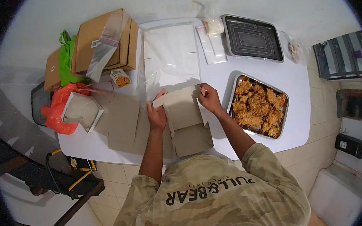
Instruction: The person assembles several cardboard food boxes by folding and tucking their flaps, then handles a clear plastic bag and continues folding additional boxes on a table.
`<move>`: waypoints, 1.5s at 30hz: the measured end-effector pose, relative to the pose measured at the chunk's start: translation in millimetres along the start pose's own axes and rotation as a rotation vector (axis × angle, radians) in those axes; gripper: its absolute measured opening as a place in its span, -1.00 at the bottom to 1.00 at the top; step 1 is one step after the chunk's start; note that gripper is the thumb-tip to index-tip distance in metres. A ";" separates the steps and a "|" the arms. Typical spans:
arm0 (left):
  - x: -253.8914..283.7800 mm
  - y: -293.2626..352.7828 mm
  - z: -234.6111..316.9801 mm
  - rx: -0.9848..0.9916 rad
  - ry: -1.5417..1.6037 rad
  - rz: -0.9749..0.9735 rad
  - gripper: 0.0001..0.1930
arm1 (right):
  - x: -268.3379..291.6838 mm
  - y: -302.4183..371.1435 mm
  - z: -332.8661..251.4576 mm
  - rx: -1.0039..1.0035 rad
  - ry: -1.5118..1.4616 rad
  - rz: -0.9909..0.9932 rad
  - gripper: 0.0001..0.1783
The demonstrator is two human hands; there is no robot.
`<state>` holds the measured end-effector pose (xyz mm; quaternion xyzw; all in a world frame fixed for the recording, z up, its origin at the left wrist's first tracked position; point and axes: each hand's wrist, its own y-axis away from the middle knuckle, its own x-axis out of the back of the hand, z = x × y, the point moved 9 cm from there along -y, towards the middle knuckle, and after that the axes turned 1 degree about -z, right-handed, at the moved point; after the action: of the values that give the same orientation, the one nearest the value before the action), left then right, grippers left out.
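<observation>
A partly folded grey-brown cardboard food box (184, 112) is between my hands at the near side of the table. My left hand (156, 114) grips its left far corner by a side flap, fingers closed on the card. At the right far corner, my right hand (209, 98) pinches the edge. The box's near panel bends down toward my shirt. Flat unfolded cardboard sheets (120, 121) lie to the left of my left hand. Beyond both hands, white box sheets in a clear plastic wrap (170, 50) rest on the table.
A metal tray of fried, crusty pieces (258, 105) stands right of my right arm. Behind it are a dark empty tray (253, 36) and clear plastic bags (212, 43). At left sit brown cartons (96, 45), a green bag (67, 62), a red plastic bag (63, 108) and an open box (83, 111).
</observation>
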<state>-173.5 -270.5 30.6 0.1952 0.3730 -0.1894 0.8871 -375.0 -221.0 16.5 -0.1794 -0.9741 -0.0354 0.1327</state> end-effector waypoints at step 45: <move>-52.6 94.7 0.3 -0.469 -1.755 -0.674 -0.68 | -4.4 115.3 -92.5 0.767 0.684 -0.588 -0.73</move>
<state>-161.9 -180.0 88.9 -0.3147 -0.3573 -0.4331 0.7653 -306.9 -125.7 106.9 0.1806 -0.8281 0.2281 0.4791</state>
